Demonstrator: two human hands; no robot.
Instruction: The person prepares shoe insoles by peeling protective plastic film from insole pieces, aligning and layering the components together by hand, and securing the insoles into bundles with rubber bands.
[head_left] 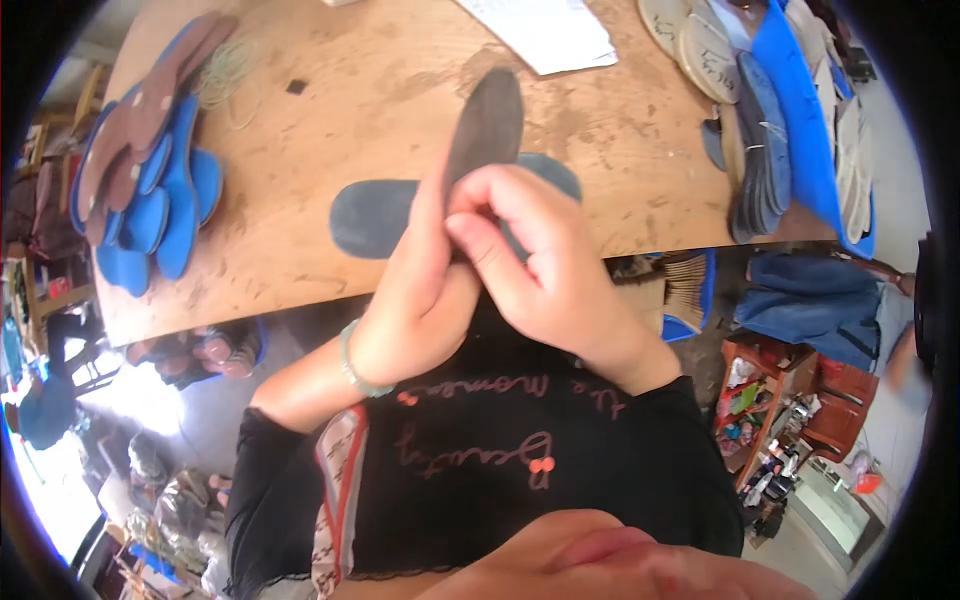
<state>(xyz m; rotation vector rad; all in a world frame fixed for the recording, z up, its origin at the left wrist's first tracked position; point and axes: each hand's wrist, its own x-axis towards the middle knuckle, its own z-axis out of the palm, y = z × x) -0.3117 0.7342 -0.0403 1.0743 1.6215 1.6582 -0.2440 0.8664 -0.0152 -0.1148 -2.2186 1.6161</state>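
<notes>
A dark grey-brown shoe insole (487,125) stands tilted up from between both hands, above the table. My left hand (425,255) presses along its left side, fingers closed against it. Curled around the near end, my right hand (535,250) has its thumb and index finger bent in; the part of the insole inside the grip is hidden. Underneath, a second dark insole (372,217) lies crosswise on the wooden table (270,240), its middle covered by my hands.
Blue and brown insoles (165,215) are piled at the left, beside a tangle of pale string (228,80). White paper (545,35) lies at the far side. On the right are dark insole bundles (765,150), a blue sheet (800,120) and pale insoles (705,50).
</notes>
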